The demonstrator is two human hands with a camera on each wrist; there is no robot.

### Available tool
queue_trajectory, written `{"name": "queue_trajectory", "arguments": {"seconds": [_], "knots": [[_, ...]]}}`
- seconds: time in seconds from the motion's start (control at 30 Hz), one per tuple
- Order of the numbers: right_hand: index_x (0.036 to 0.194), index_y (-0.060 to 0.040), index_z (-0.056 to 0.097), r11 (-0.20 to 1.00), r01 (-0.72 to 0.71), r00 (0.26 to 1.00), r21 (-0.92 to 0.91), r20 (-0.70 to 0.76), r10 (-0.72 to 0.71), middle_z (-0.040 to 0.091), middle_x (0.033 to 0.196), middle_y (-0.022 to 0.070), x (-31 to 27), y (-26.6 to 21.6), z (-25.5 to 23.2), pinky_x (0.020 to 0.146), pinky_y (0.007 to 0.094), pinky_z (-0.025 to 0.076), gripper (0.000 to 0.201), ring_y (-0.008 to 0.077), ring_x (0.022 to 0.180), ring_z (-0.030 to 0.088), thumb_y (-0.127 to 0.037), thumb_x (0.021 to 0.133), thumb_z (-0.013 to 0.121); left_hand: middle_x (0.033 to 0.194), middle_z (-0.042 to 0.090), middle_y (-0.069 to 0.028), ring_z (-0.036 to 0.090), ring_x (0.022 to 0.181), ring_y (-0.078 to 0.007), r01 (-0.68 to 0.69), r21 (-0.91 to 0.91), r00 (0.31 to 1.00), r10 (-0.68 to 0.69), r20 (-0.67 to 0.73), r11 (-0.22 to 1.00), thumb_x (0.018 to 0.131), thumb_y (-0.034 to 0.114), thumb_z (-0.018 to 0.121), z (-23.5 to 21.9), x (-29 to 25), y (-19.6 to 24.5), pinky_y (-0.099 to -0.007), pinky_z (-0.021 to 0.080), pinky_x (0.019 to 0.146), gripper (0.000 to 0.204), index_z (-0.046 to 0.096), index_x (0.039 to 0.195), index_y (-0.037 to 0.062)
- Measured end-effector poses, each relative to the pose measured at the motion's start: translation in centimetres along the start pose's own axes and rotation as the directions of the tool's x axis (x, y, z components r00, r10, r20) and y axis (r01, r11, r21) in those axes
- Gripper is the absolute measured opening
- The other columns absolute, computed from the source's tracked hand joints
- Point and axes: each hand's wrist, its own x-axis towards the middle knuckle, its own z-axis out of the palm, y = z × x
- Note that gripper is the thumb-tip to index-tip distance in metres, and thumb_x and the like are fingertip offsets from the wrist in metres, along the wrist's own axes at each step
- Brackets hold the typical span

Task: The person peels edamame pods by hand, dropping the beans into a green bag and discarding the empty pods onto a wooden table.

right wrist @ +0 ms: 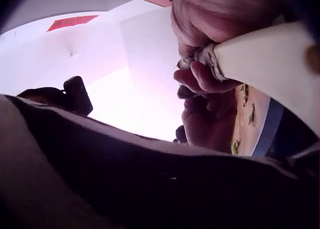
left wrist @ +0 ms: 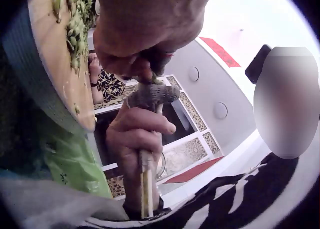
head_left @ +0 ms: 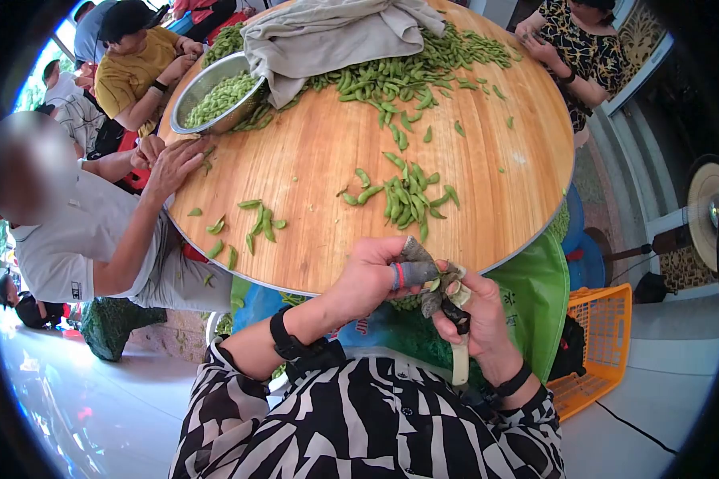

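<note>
Close together at the table's near edge, both hands work on a green soybean pod. My left hand, with grey coverings on its fingertips, pinches the pod from the left. In my right hand is a tool with a pale flat handle, bound with dark wrapping near the fingers. That handle sticks out below the palm and shows in the left wrist view and, large, in the right wrist view. Fingers hide the tool's working end, so I cannot tell its kind.
Loose pods lie on the round wooden table ahead. Farther back are a large pod heap, a grey cloth and a metal colander of beans. A person sits at left. An orange crate stands at right.
</note>
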Motion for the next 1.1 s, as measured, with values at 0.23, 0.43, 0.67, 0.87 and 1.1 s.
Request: {"name": "queue_trajectory", "arguments": {"seconds": [0.23,0.43,0.67,0.87,1.1], "knots": [[0.104,0.0008,0.059,0.849,0.109,0.976,-0.517,-0.105,-0.190,0.062,0.079,0.0045,0.2,-0.5,0.6,0.043,0.0196,0.037,0.016,0.0067,0.051,0.050,-0.002,0.088,0.057,0.073,0.061,-0.0005,0.052,0.061,-0.0051,0.020,0.301,0.998,-0.038,0.053,0.953,0.089,0.007,0.060,0.7,-0.6,0.3,-0.0198,0.040,0.052,0.011,0.064,0.098,0.0024],[0.097,0.0005,0.058,0.564,0.204,0.867,-0.800,-0.121,-0.484,0.056,0.072,0.0009,0.0,-0.6,0.2,0.050,0.0223,0.039,0.016,0.0070,0.054,0.047,0.001,0.081,0.061,0.084,0.063,-0.0032,0.056,0.071,-0.0073,0.012,0.184,0.999,-0.003,-0.047,0.983,0.088,0.002,0.059,0.0,-0.5,-0.9,-0.0211,0.044,0.058,0.026,0.052,0.113,0.0028],[0.095,0.0013,0.060,0.308,0.346,0.867,-0.886,0.176,-0.467,0.057,0.072,0.0044,0.2,0.1,0.8,0.055,0.0253,0.042,0.017,0.0096,0.060,0.050,0.000,0.079,0.065,0.089,0.064,-0.0038,0.057,0.076,-0.0079,-0.242,0.398,0.968,0.250,0.033,0.885,0.089,-0.002,0.057,0.2,-1.1,-1.5,-0.0223,0.046,0.064,0.027,0.049,0.114,0.0030],[0.093,0.0007,0.058,0.750,-0.006,0.993,-0.661,-0.095,-0.076,0.057,0.070,-0.0019,0.4,-0.3,0.0,0.055,0.0239,0.041,0.015,0.0058,0.062,0.049,-0.002,0.080,0.065,0.085,0.061,-0.0006,0.053,0.071,-0.0061,-0.188,0.211,0.982,0.189,0.014,0.959,0.090,0.000,0.057,0.7,-1.3,-2.0,-0.0206,0.044,0.062,0.025,0.050,0.114,0.0040],[0.086,0.0003,0.051,0.412,0.216,0.968,-0.885,0.137,-0.211,0.043,0.062,0.0037,-0.4,0.5,-1.6,0.052,0.0268,0.037,0.021,0.0080,0.059,0.042,-0.005,0.070,0.063,0.092,0.065,-0.0094,0.060,0.080,-0.0128,-0.185,0.479,0.982,0.179,0.060,0.858,0.088,0.001,0.057,1.1,-2.2,-4.3,-0.0287,0.049,0.069,0.026,0.048,0.113,0.0014]]}}
